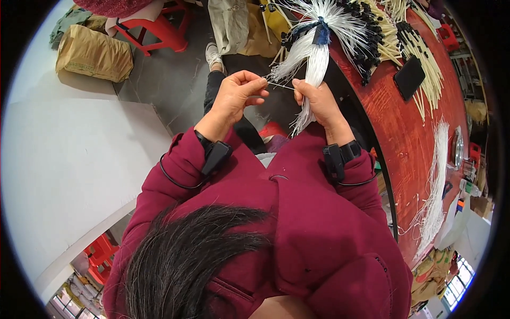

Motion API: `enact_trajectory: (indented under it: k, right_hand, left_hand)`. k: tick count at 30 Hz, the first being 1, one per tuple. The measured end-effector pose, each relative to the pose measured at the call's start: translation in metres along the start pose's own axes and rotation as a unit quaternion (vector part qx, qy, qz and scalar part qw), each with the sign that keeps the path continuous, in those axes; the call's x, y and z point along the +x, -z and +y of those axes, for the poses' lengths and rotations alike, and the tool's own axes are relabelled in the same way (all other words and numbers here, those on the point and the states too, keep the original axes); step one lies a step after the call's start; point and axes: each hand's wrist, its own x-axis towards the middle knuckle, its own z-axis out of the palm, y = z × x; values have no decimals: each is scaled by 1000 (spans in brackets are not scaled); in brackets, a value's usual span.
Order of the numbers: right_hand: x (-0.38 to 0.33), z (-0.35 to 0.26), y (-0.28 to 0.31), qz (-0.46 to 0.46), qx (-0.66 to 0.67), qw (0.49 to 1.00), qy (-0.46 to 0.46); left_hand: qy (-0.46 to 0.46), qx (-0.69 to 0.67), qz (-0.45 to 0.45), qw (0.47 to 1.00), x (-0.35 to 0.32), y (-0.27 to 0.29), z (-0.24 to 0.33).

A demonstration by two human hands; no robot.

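Here, both hands pinch thin white strand [280,85]: left hand [236,98], right hand [314,98]; white bundle [313,64] behind, red table [404,127] alongside.

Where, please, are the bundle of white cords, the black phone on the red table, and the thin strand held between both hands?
bundle of white cords [317,64]: head view, hanging middle section.
black phone [409,77]: head view, centre of its face.
thin strand [280,85]: head view, midpoint between the hands.

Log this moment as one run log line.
left hand: pinches thin white strand | right hand: grips other end, holds white strand bundle | red table alongside
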Motion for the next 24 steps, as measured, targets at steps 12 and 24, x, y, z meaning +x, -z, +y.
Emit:
enact_trajectory:
  k: [12, 24]
  right_hand:
    - [0, 1, 2, -10, 14, 1000, -14]
    - [1, -1, 4, -27, 6, 1000, 0]
  left_hand:
    - [63, 9, -23, 998, -10, -6, 17]
    - [138, -14, -82, 987, 3, 24, -10]
